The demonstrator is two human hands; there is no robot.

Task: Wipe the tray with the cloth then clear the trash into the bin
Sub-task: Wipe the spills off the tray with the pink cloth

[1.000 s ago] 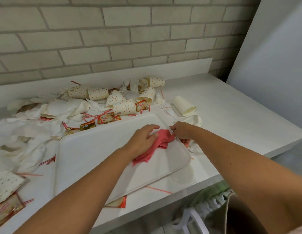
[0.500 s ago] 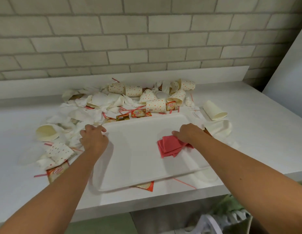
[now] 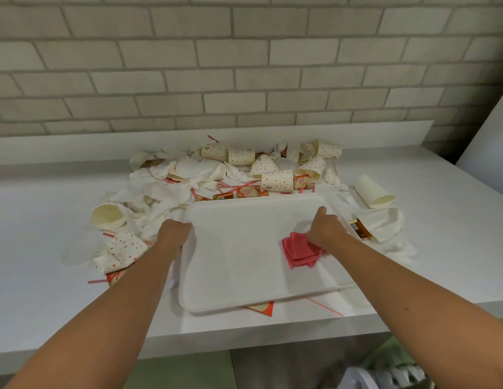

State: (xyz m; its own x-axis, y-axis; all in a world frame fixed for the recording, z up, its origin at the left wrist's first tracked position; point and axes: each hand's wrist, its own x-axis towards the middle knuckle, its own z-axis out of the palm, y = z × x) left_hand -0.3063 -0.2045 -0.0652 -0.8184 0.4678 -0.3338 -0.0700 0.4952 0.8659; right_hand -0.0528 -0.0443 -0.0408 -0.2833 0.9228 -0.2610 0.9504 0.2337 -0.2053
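Tray [image 3: 244, 265]: white, flat on the white table [image 3: 48, 276], near edge close to the table's front edge.

Left hand [image 3: 174, 233]: at the tray's left rim, towards the far corner. Fingers clenched over the rim, grasping it.

Right hand [image 3: 326, 231]: on the right side of the tray, thumb up. Fingers curled down onto the top right corner of the cloth [image 3: 299, 252], grasping it. Cannot tell whether they also hook the tray's right rim.

Cloth: red, folded, lying inside the tray in its right half, and mostly uncovered to the near left of the hand.

Trash, all outside the tray:
- dotted paper cups [image 3: 275, 179] tipped over in a heap just beyond the far edge
- crumpled napkins [image 3: 166, 192] beyond the far left corner
- sachets [image 3: 247, 191] touching or just beside the far edge
- plain cup [image 3: 375, 192] on its side, right of the far right corner
- one sachet [image 3: 265, 306] sticking out from under the near edge
- red straw [image 3: 326, 306] beside that sachet

White slatted container [image 3: 385, 374]: below the table, near right of the tray, partly cut off by the frame.
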